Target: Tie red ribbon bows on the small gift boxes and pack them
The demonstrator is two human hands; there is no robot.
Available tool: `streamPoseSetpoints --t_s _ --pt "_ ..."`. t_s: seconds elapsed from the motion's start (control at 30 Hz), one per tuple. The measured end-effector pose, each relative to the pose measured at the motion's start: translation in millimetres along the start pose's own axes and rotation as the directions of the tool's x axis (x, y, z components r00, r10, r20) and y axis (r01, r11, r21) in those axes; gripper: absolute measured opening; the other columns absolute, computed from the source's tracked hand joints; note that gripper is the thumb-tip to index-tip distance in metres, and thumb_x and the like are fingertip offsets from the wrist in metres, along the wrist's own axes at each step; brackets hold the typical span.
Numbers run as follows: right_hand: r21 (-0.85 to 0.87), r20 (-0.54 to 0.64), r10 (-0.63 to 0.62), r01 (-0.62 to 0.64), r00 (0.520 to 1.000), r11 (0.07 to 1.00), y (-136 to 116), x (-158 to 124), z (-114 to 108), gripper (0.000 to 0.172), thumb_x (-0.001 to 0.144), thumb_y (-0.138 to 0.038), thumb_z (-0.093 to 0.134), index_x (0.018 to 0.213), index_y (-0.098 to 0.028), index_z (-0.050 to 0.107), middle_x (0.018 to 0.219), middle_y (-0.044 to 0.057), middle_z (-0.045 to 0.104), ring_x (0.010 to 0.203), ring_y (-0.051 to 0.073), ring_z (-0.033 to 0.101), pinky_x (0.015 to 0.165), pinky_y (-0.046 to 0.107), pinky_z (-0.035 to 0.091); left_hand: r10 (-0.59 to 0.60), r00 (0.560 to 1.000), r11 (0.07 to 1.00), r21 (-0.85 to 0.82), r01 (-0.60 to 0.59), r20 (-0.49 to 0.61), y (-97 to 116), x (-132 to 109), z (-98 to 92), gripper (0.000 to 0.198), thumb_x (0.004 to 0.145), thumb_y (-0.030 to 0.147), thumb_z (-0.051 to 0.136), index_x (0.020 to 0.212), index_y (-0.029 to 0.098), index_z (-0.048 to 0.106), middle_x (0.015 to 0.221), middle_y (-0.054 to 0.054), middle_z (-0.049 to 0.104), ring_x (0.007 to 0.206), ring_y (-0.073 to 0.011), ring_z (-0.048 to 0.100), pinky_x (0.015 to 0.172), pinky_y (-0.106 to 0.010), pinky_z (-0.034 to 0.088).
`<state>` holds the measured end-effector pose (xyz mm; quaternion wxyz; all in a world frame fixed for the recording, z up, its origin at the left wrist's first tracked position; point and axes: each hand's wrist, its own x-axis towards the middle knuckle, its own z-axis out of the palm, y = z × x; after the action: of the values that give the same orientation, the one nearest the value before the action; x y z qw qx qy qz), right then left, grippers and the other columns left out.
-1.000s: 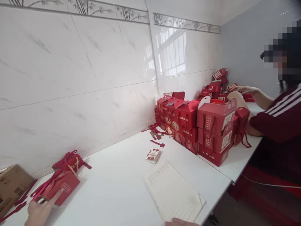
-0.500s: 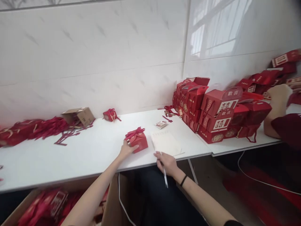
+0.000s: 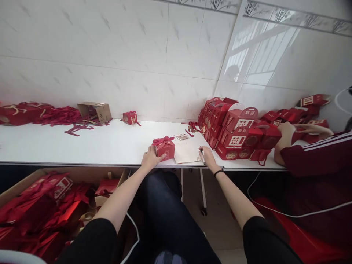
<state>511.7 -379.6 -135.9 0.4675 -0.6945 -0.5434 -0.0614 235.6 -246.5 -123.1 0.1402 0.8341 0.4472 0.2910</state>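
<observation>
My left hand (image 3: 150,160) is closed around the near left side of a small red gift box (image 3: 167,151), which stands on the white table with a red ribbon bow on top. A pen (image 3: 202,157) is gripped in my right hand (image 3: 209,158), at the right edge of a pale sheet or pad of paper (image 3: 187,153). That paper lies flat beside the gift box. Just behind it rests a small printed card (image 3: 181,137). Writing on the paper cannot be made out.
Stacked red boxes (image 3: 236,141) stand to the right. Beyond them a co-worker's hands (image 3: 313,129) are among more boxes. At the back are another small ribboned box (image 3: 130,117) and an open cardboard box (image 3: 95,112). A carton (image 3: 35,175) of red boxes sits below the table edge.
My right hand has moved with the pen from the paper's near left corner to its right edge. My left hand still holds the gift box. The camera view has shifted and tilted.
</observation>
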Motion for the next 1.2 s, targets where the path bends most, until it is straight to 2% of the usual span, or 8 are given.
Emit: streamPoseSetpoints --t_s 0.23,0.43,0.53,0.63,0.73,0.83,0.97,1.2 --pt "0.006 0.031 0.107 -0.107 0.994 0.994 10.7 34.2 -0.7 0.036 0.073 -0.019 0.045 0.105 -0.01 0.059 0.096 0.017 0.064 0.09 0.025 0.06 0.084 0.039 0.044 -0.012 1.0 0.999 -0.05 0.012 0.003 -3.4 -1.3 0.8 0.062 0.073 0.059 0.053 0.116 0.016 0.043 0.115 -0.014 0.054 0.103 -0.0302 0.057 0.092 -0.042 0.038" --pt "0.097 -0.034 0.134 -0.13 0.99 0.987 -20.0 -5.8 14.0 0.032 0.08 -0.044 0.037 0.076 -0.017 0.055 0.084 0.015 0.063 0.08 0.025 0.059 0.078 0.041 0.046 -0.039 0.991 0.948 -0.308 0.077 0.128 -8.3 -2.3 -4.5 0.071 0.064 0.058 0.065 0.118 0.019 0.042 0.112 -0.011 0.061 0.108 -0.0305 0.055 0.091 -0.042 0.04" --pt "0.181 0.027 0.116 -0.119 0.993 0.976 -49.1 -19.0 16.6 0.036 0.08 -0.051 0.04 0.073 -0.019 0.054 0.082 0.011 0.063 0.08 0.023 0.059 0.077 0.037 0.046 -0.003 0.988 0.809 -0.58 0.093 0.154 -15.1 2.3 -7.8 0.075 0.054 0.054 0.073 0.116 0.02 0.047 0.115 -0.012 0.06 0.111 -0.0305 0.054 0.09 -0.04 0.043" --pt "0.271 0.133 0.141 -0.173 0.981 0.947 -69.9 -6.0 18.5 0.041 0.084 -0.052 0.038 0.072 -0.018 0.057 0.075 0.008 0.063 0.073 0.02 0.06 0.07 0.032 0.048 -0.113 0.992 0.622 -0.774 0.118 0.06 -19.5 5.1 -11.4 0.065 0.066 0.066 0.054 0.112 0.021 0.049 0.12 -0.013 0.055 0.115 -0.0278 0.051 0.083 -0.036 0.046" --pt "0.367 0.253 0.223 -0.306 0.942 0.879 -78.3 25.6 27.0 0.047 0.086 -0.056 0.035 0.073 -0.017 0.058 0.072 0.007 0.063 0.067 0.017 0.06 0.059 0.028 0.048 -0.28 0.96 0.593 -0.785 0.176 0.004 -12.5 5.2 -18.4 0.054 0.079 0.066 0.027 0.094 0.02 0.051 0.097 -0.009 0.059 0.096 -0.0219 0.057 0.068 -0.03 0.047" --pt "0.389 0.444 0.291 -0.475 0.848 0.79 -83.5 57.0 44.2 0.05 0.083 -0.06 0.038 0.071 -0.015 0.058 0.068 0.006 0.061 0.064 0.016 0.058 0.055 0.026 0.044 -0.287 0.957 0.629 -0.743 0.228 0.051 3.1 7.1 -27.2 0.045 0.08 0.062 0.036 0.067 0.02 0.047 0.064 0.0 0.05 0.062 -0.0147 0.051 0.055 -0.025 0.04" --pt "0.38 0.636 0.263 -0.591 0.726 0.712 -94.6 80.0 69.0 0.051 0.082 -0.062 0.039 0.063 -0.016 0.052 0.06 0.0 0.052 0.055 0.012 0.048 0.051 0.024 0.037 -0.284 0.948 0.646 -0.702 0.299 0.142 15.2 13.0 -31.8 0.04 0.078 0.055 0.05 0.06 0.02 0.043 0.055 0.004 0.042 0.054 -0.0114 0.042 0.054 -0.023 0.036" --pt "0.493 0.645 0.214 -0.613 0.734 0.617 -104.6 79.8 80.4 0.034 0.077 -0.043 0.056 0.059 -0.018 0.042 0.059 -0.004 0.045 0.055 0.009 0.039 0.053 0.023 0.031 -0.306 0.918 0.54 -0.748 0.385 0.252 10.1 5.2 -23.9 0.035 0.077 0.049 0.054 0.062 0.02 0.041 0.06 0.003 0.043 0.057 -0.0111 0.041 0.055 -0.022 0.036"
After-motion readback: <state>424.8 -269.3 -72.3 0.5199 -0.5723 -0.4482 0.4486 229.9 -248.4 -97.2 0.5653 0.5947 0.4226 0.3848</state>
